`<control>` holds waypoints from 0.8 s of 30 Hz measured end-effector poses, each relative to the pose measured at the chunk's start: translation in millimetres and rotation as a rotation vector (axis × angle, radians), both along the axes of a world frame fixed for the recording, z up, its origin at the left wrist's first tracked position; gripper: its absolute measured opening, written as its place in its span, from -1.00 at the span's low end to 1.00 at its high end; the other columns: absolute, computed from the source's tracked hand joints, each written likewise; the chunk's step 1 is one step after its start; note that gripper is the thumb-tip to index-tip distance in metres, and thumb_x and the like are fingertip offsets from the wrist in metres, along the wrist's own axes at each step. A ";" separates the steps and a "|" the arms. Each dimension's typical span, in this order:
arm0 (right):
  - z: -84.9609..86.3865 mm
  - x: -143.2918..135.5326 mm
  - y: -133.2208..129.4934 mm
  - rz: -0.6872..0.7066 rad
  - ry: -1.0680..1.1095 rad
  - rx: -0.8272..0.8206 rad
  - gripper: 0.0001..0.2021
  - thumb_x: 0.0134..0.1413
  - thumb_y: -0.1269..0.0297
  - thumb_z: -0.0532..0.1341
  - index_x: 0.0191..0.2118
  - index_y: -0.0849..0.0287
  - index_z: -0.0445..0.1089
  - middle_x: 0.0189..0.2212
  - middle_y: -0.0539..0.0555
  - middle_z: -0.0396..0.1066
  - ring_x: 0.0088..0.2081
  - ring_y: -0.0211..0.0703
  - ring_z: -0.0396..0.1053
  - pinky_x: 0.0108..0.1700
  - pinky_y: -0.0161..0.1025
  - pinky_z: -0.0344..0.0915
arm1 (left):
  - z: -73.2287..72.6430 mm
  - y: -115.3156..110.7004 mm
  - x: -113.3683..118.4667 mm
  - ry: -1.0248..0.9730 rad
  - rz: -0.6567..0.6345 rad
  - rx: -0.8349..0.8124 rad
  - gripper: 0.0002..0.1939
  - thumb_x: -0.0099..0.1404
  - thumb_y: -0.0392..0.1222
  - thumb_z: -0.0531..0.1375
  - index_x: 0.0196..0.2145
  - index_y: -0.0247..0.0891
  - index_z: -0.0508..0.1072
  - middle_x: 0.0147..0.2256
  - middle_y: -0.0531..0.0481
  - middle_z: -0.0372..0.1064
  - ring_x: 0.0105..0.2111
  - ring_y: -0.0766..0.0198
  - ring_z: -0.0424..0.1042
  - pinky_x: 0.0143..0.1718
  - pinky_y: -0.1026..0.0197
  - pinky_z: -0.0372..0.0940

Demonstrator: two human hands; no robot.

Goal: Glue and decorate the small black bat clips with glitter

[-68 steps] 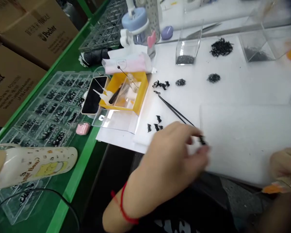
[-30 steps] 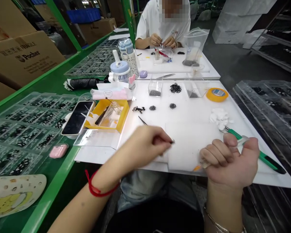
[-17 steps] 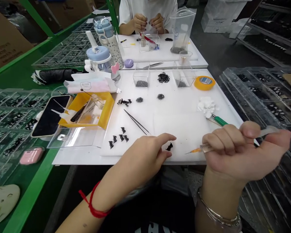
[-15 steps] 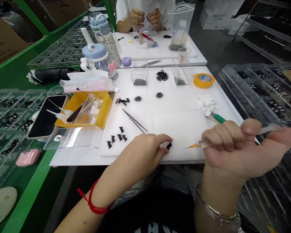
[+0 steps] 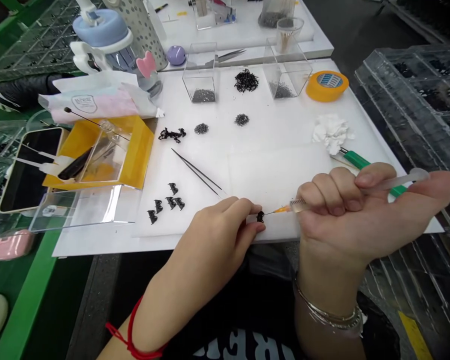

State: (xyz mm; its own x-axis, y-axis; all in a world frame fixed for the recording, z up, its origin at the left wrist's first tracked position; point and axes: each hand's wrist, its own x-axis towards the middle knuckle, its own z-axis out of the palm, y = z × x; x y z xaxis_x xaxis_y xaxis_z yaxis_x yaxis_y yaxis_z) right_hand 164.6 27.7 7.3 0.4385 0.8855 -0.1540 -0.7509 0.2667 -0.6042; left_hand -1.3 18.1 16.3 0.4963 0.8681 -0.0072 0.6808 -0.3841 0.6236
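Note:
My left hand (image 5: 225,227) pinches a small black part (image 5: 260,216) against the white foam pad (image 5: 281,175) near the board's front edge. My right hand (image 5: 360,215) is closed around a clear syringe (image 5: 397,181) with an orange needle tip (image 5: 281,210), and the needle point touches the black part. Several finished black parts (image 5: 167,205) lie in a loose row to the left of my left hand. Black tweezers (image 5: 197,171) rest on the white board (image 5: 285,125) just above them.
A yellow tray (image 5: 135,150) with a clear box, a phone (image 5: 26,170) and a pink case (image 5: 11,245) sit left. Clear bins of tiny black pieces (image 5: 200,85), loose black piles (image 5: 246,80), yellow tape (image 5: 327,85), white wadding (image 5: 332,131) and a green-handled tool (image 5: 356,160) lie behind. Clear compartment trays (image 5: 427,100) flank the right.
My view has tilted down and closer. My left hand let go of the tweezers and pinched one black part; my right hand brought the syringe needle left until it touches that part.

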 end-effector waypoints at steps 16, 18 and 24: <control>-0.8 -3.1 4.2 0.040 -0.088 -0.033 -0.14 0.15 -0.21 -0.55 -0.71 0.21 0.21 -0.85 -0.08 -0.23 -0.81 -0.43 -0.16 -0.73 -0.42 -0.14 | -2.1 0.2 -0.6 -0.053 0.015 -0.015 -0.86 0.25 -0.34 0.22 -0.20 -0.31 0.48 -0.54 0.13 0.29 -0.61 0.41 0.22 -0.56 0.34 0.19; -3.4 -3.2 5.5 0.023 -0.092 0.008 -0.14 0.11 -0.27 -0.51 -0.72 0.21 0.22 -0.86 -0.10 -0.25 -0.82 -0.45 -0.18 -0.76 -0.45 -0.15 | -2.9 0.1 -0.9 -0.062 0.020 0.002 -0.86 0.24 -0.35 0.23 -0.20 -0.31 0.48 -0.54 0.13 0.29 -0.61 0.41 0.23 -0.56 0.34 0.19; -8.5 -2.7 5.6 0.002 -0.079 0.055 -0.18 0.11 -0.30 -0.40 -0.72 0.21 0.25 -0.87 -0.12 -0.25 -0.83 -0.47 -0.19 -0.79 -0.46 -0.14 | -4.3 0.0 0.9 -0.075 0.015 0.026 -0.85 0.23 -0.36 0.24 -0.20 -0.34 0.49 -0.54 0.13 0.29 -0.62 0.42 0.22 -0.57 0.35 0.18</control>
State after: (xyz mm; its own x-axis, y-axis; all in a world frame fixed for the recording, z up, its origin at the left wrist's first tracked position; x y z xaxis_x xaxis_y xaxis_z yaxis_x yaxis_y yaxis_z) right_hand 161.9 33.3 -1.2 0.4459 0.8923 -0.0706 -0.7020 0.2997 -0.6460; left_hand -0.4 18.1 12.0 0.4815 0.8749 0.0522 0.6386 -0.3910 0.6628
